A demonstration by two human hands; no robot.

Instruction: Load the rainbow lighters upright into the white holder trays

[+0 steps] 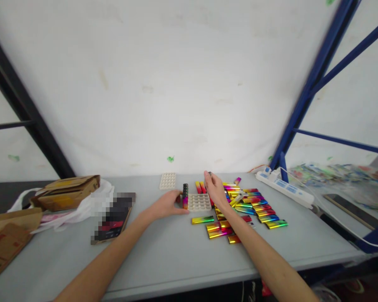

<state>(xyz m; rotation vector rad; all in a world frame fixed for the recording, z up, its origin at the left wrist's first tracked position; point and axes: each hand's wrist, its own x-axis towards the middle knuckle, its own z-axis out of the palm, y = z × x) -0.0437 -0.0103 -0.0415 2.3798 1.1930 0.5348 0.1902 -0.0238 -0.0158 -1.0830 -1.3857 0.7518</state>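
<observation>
A pale tray (200, 202) with rows of round-cornered pockets lies on the table in front of me. Along its left end stands a row of several upright lighters (185, 196), shiny purple and orange with dark tops. My left hand (168, 204) is curled round that end, thumb in front and fingers behind, gripping the tray beside the row. Over the tray's right side, my right hand (214, 188) is closed on a lighter; only its dark top shows above the fingers. Many loose metallic lighters (261, 207) lie right of the tray, some under my right forearm.
A second pale tray (168, 180) lies near the wall. At left are a cardboard box (67, 193), a white plastic bag (78, 216) and a partly blurred dark device (115, 218). A power strip (285, 187), a phone (353, 209) and clear plastic packaging (330, 180) are at right.
</observation>
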